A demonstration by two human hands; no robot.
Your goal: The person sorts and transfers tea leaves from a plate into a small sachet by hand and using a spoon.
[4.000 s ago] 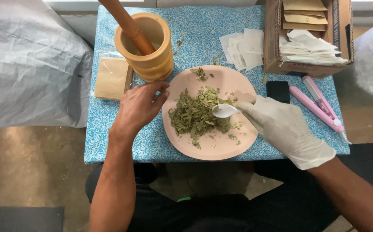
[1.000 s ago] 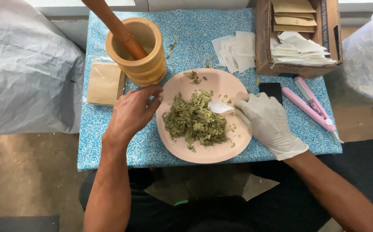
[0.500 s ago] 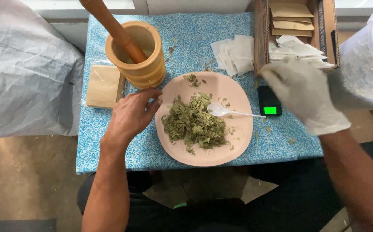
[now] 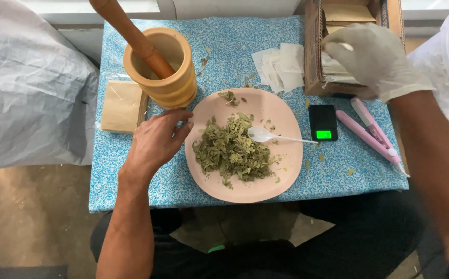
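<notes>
Bare left hand (image 4: 157, 140) lay flat on the blue speckled counter (image 4: 131, 175), fingers loosely spread, fingertips touching the left rim of the round pink plate (image 4: 281, 170). It gripped nothing. Plate held a heap of dried green crushed leaves (image 4: 232, 150); a white plastic spoon (image 4: 273, 136) lay loose on the plate, bowl against the heap, handle pointing right over the rim.

Right hand (image 4: 371, 57), in a white glove, was up at the open brown cardboard box (image 4: 312, 57) at the counter's far right corner, fingers curled down onto the white paper sachets (image 4: 333, 70) inside. Could not tell whether it pinched one.

More white flat sachets (image 4: 278, 64) lay fanned just left of the box. Small black pocket scale with a lit green display (image 4: 323, 123) sat just right of the plate. Pink slim handheld sealer (image 4: 371, 129) lay angled right of the scale. Tan wooden mortar (image 4: 165, 72) stood behind the left hand, with a brown wooden pestle (image 4: 131, 33) leaning in it. Flat stack of tan paper pouches (image 4: 122, 106) lay left of the mortar.
</notes>
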